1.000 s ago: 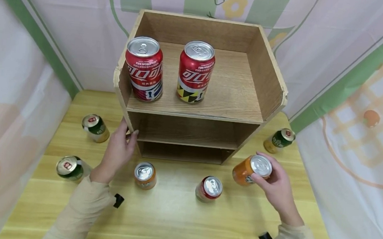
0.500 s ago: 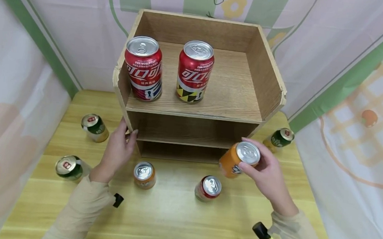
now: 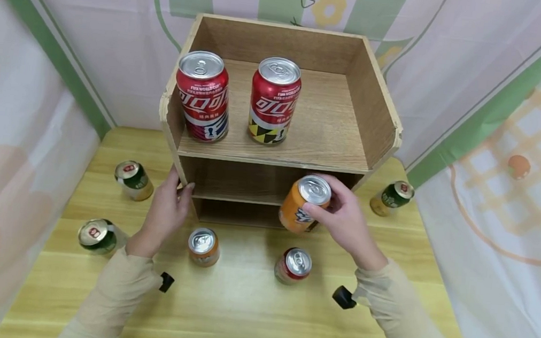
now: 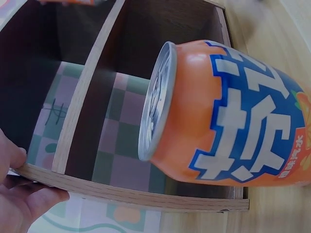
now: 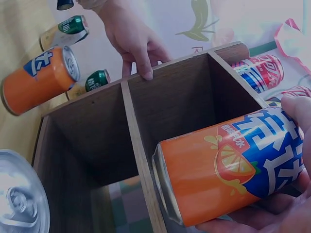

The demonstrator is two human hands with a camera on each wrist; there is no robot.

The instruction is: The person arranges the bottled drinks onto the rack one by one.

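Note:
In the head view my right hand [image 3: 345, 218] grips an orange soda can [image 3: 293, 208], tilted slightly, in front of the middle opening of a wooden shelf [image 3: 271, 161]. The right wrist view shows the same orange can [image 5: 209, 170] with its base toward the shelf openings. My left hand [image 3: 165, 213] pinches the shelf's left side panel [image 4: 116, 191], thumb on the inner side and fingers outside. Another orange can [image 3: 203, 247] stands on the table near my left hand. A red can [image 3: 293, 266] stands in front of the shelf, below my right hand.
Two red cola cans, one at the left [image 3: 202, 98] and one near the middle [image 3: 274, 102], stand on the shelf's top level. Green-and-gold cans stand at the left [image 3: 135, 181], front left [image 3: 102, 238] and right [image 3: 392, 198] of the table [image 3: 238, 316]. Printed cloth hangs around it.
My right hand has carried the orange soda can leftward and up from the shelf's right side to the front of its middle opening. My left hand stays on the side panel.

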